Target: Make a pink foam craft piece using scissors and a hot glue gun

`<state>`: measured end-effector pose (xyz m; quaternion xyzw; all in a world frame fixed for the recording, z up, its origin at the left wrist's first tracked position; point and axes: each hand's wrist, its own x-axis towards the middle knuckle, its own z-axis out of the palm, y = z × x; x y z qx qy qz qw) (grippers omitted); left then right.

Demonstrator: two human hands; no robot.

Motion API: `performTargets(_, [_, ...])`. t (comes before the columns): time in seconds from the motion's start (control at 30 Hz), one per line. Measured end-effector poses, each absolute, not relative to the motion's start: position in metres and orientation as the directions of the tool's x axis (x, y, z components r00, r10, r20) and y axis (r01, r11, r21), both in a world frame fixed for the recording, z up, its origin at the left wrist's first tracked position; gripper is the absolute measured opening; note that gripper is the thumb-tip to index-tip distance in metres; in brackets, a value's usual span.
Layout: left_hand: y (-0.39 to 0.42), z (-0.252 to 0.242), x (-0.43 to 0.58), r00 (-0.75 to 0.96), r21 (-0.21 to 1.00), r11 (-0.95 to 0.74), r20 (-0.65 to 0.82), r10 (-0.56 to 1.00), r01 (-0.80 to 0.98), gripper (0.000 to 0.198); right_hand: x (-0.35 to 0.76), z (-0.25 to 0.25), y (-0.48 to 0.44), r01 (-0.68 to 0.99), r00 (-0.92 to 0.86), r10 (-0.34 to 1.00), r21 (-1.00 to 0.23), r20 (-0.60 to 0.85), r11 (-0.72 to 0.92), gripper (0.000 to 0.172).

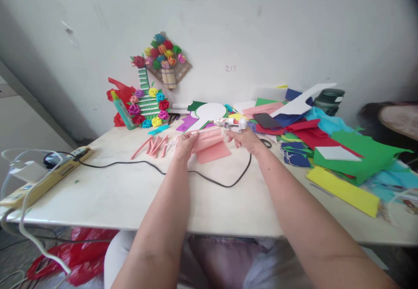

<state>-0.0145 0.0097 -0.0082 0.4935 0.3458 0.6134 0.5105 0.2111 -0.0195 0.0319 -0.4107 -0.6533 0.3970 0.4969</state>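
Observation:
My left hand [187, 144] is closed at the left edge of a peach paper sheet [212, 149], which lies partly folded on the table. A thin pale strip or stick runs along the sheet's upper edge from my left fingers. My right hand [243, 137] is wrapped round a white glue gun [230, 124], whose nozzle points left over the top of the sheet. A black cord loops from the right hand's side across the table. Left of my left hand lie several rolled peach paper sticks [157, 146]. Just behind stands a white round paper shape [210, 112] with a green border.
A yellow power strip [48, 176] edges the table's left side. A glue bottle [123, 111] and a paper-flower guitar [150, 104] stand at back left. Coloured paper sheets [355, 149], a phone [266, 121] and a dark jar [328, 101] crowd the right.

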Motion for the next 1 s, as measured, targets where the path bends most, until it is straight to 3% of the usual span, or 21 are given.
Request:
performTargets(0.17, [0.007, -0.006, -0.013, 0.02, 0.93, -0.234, 0.249, 0.968, -0.283, 0.031, 0.212, 0.032, -0.02, 0.164, -0.226, 0.927, -0.927, 0.298, 0.338, 0.041])
performTargets(1.0, [-0.001, 0.003, -0.008, 0.074, 0.942, -0.231, 0.256, 0.964, -0.244, 0.038, 0.2, 0.035, -0.027, 0.324, -0.162, 0.969, -0.917, 0.187, 0.231, 0.038])
